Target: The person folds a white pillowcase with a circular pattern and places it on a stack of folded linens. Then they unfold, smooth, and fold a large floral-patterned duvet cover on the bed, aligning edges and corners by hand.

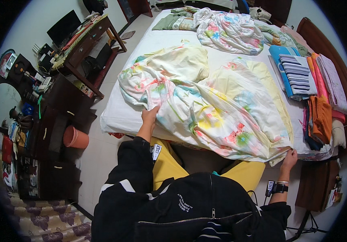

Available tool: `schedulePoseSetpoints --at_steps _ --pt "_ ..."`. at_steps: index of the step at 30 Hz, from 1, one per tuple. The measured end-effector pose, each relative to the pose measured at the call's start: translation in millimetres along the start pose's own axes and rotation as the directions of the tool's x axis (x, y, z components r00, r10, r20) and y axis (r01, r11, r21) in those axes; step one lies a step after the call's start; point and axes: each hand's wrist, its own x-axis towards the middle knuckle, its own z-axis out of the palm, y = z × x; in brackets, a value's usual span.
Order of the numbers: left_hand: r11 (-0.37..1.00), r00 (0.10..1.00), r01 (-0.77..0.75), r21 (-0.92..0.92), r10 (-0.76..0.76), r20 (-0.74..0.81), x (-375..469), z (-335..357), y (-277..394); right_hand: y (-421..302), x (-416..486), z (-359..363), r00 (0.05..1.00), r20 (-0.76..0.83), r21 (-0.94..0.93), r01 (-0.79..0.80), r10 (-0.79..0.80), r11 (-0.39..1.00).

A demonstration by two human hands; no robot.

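Observation:
A floral duvet cover or sheet (209,116), white and pale yellow with pink, yellow and blue flowers, lies rumpled across the near half of the bed. My left hand (149,116) grips its near edge at the left. At the far right of that edge, my right hand (289,158) pinches a corner of the cloth. Between my hands the cloth hangs over the front of the mattress (116,118), which wears a white sheet. The cloth's folds hide part of its pale yellow side.
Folded clothes and bedding (297,75) are stacked on the bed's right side by the wooden headboard (327,57). Another flowered cloth (228,30) lies crumpled at the far end. To the left stand a pink bin (76,137), a dark dresser (58,121) and a desk (82,51) with a monitor.

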Motion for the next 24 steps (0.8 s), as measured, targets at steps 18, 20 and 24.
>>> schedulePoseSetpoints --at_steps 18,20,24 --pt "0.304 0.633 -0.731 0.611 0.637 0.440 -63 7 51 -12 -47 102 0.926 0.376 -0.102 0.085 -0.041 0.991" --pt "0.320 0.738 -0.620 0.716 0.549 0.393 -65 35 57 -8 -47 91 0.931 0.366 -0.181 0.077 -0.005 0.981" --pt "0.352 0.945 -0.219 0.910 0.307 0.108 -34 56 54 8 -22 41 0.986 0.163 -0.201 0.070 -0.038 0.977"
